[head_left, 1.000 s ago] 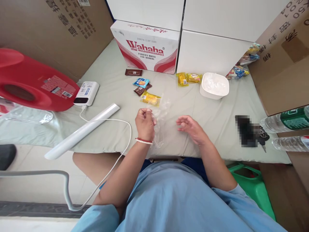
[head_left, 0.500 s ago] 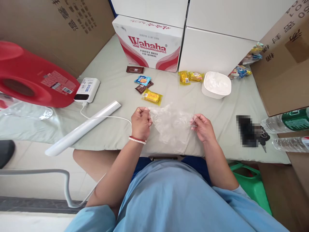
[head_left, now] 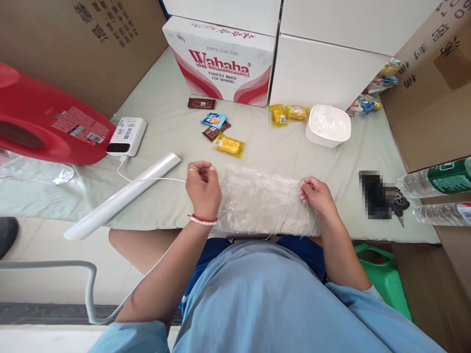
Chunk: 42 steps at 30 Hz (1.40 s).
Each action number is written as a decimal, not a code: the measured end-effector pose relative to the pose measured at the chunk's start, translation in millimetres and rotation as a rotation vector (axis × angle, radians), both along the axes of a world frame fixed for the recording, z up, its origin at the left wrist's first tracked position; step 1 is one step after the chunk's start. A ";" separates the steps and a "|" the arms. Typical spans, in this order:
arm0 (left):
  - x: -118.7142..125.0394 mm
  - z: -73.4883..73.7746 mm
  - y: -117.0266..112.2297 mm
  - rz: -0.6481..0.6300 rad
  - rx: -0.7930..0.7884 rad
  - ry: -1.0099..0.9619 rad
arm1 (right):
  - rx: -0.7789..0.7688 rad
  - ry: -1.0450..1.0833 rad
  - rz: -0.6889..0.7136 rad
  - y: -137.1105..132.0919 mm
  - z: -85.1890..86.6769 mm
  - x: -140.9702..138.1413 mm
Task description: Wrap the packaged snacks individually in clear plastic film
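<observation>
A clear plastic bag [head_left: 261,201] is stretched flat between my two hands, just above the near edge of the grey-green cloth. My left hand [head_left: 202,189] pinches the bag's left corner; a ring and a red-and-white bracelet show on it. My right hand [head_left: 318,196] pinches the right corner with curled fingers. Beyond the bag lie a yellow snack packet [head_left: 228,146], a brown one [head_left: 214,131] and a blue one [head_left: 214,119].
A white roll [head_left: 121,196] and a power bank [head_left: 127,136] with cable lie left, beside a red jug [head_left: 47,125]. A Wahaha box [head_left: 221,63] and white boxes stand behind. White tub [head_left: 327,125], yellow packets [head_left: 287,113], phone and keys, two water bottles [head_left: 437,184] right.
My right hand took hold of the crumpled bag. Both hands moved apart and pulled it out flat; my left hand shifted left.
</observation>
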<state>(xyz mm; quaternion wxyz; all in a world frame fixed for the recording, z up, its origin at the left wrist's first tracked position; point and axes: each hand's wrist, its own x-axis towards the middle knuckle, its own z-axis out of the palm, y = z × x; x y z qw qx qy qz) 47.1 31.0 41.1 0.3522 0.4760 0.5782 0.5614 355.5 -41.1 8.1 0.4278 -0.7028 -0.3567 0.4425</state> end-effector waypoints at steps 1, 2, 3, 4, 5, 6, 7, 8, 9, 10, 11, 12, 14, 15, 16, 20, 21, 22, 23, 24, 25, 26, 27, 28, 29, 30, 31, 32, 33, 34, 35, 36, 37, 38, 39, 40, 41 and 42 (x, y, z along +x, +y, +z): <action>5.2 0.1 -11.8 -0.020 0.096 0.205 | 0.010 -0.078 0.035 -1.4 -2.0 0.9; 10.4 -1.6 -22.5 -0.123 0.159 0.380 | 0.037 -0.183 0.076 -2.6 -3.3 2.0; 15.1 -5.4 -31.3 -0.235 0.212 0.540 | 0.083 -0.307 0.123 -3.4 -3.7 3.2; 19.0 -11.1 -37.8 -0.339 0.237 0.682 | 0.148 -0.440 0.181 -3.9 -3.4 4.2; 21.9 -18.3 -41.9 -0.426 0.240 0.801 | 0.225 -0.563 0.246 -3.7 -2.5 4.9; 23.6 -26.2 -43.9 -0.485 0.234 0.900 | 0.302 -0.658 0.314 -2.8 -1.2 5.2; 24.5 -34.0 -44.3 -0.519 0.220 0.977 | 0.367 -0.716 0.378 -1.0 0.4 5.2; 24.7 -41.1 -43.8 -0.542 0.208 1.027 | 0.416 -0.734 0.430 1.7 1.9 4.9; 24.5 -46.9 -42.8 -0.558 0.204 1.054 | 0.444 -0.719 0.460 5.4 3.1 4.4; 24.4 -51.1 -41.9 -0.569 0.208 1.066 | 0.449 -0.676 0.462 10.0 3.9 4.0; 24.5 -53.6 -41.4 -0.574 0.213 1.070 | 0.430 -0.611 0.435 15.7 4.0 4.0; 24.9 -54.8 -41.2 -0.574 0.213 1.071 | 0.393 -0.536 0.378 22.2 3.5 4.3; 26.6 -54.8 -42.0 -0.557 0.193 1.079 | 0.295 -0.380 0.215 37.0 0.7 7.0; 27.7 -54.5 -42.7 -0.545 0.176 1.086 | 0.245 -0.322 0.134 44.7 -1.3 9.4; 28.8 -54.4 -43.3 -0.535 0.158 1.092 | 0.198 -0.288 0.067 52.0 -3.3 12.6; 28.9 -57.0 -42.6 -0.526 0.115 1.069 | 0.051 -0.424 -0.031 69.0 -5.7 28.7; 27.5 -57.4 -41.4 -0.523 0.108 1.046 | 0.045 -0.505 -0.045 68.5 -3.6 31.4; 25.6 -57.1 -39.8 -0.519 0.104 1.020 | 0.065 -0.588 -0.059 65.7 -0.4 32.5; 23.3 -56.0 -38.1 -0.512 0.103 0.993 | 0.107 -0.663 -0.069 60.8 3.7 31.6; 20.9 -54.1 -36.1 -0.505 0.108 0.973 | 0.164 -0.722 -0.070 53.8 8.4 28.2; 18.7 -51.3 -34.1 -0.502 0.117 0.963 | 0.231 -0.764 -0.049 45.1 13.0 22.5; 16.9 -48.0 -32.0 -0.511 0.130 0.966 | 0.300 -0.792 0.008 35.2 16.8 14.8; 15.7 -44.6 -29.9 -0.536 0.145 0.981 | 0.368 -0.810 0.102 24.4 19.4 5.5; 15.3 -41.3 -27.5 -0.579 0.158 1.001 | 0.430 -0.823 0.222 13.3 20.2 -4.5; 15.4 -38.5 -24.8 -0.634 0.169 1.023 | 0.481 -0.835 0.351 2.2 19.2 -14.4; 16.0 -36.5 -21.5 -0.688 0.175 1.043 | 0.519 -0.844 0.479 -8.4 16.3 -23.3; 16.8 -35.1 -17.1 -0.726 0.174 1.063 | 0.540 -0.851 0.592 -18.5 11.9 -30.6; 17.5 -34.3 -11.5 -0.738 0.165 1.080 | 0.543 -0.856 0.679 -27.8 6.5 -35.7; 17.8 -33.8 -4.4 -0.725 0.149 1.097 | 0.531 -0.861 0.742 -36.4 0.9 -38.6; 17.6 -33.4 3.9 -0.690 0.124 1.113 | 0.512 -0.866 0.786 -44.2 -4.3 -39.4; 16.9 -33.0 13.3 -0.643 0.089 1.124 | 0.493 -0.869 0.814 -51.2 -8.7 -38.3; 15.6 -32.3 22.9 -0.594 0.044 1.131 | 0.475 -0.870 0.829 -57.4 -11.7 -35.9; 13.8 -31.4 32.0 -0.554 -0.009 1.133 | 0.462 -0.868 0.834 -62.9 -13.3 -32.6; 11.8 -30.3 39.6 -0.526 -0.065 1.132 | 0.453 -0.863 0.836 -67.8 -13.5 -29.0; 9.5 -29.2 44.9 -0.505 -0.116 1.130 | 0.447 -0.855 0.838 -72.1 -12.6 -25.2; 7.0 -28.3 47.3 -0.488 -0.149 1.129 | 0.444 -0.843 0.843 -75.9 -10.7 -21.6; 4.3 -27.6 46.5 -0.473 -0.156 1.132 | 0.444 -0.830 0.847 -79.3 -8.1 -18.2; 1.2 -27.4 42.9 -0.459 -0.135 1.140 | 0.448 -0.812 0.847 -82.1 -4.9 -15.0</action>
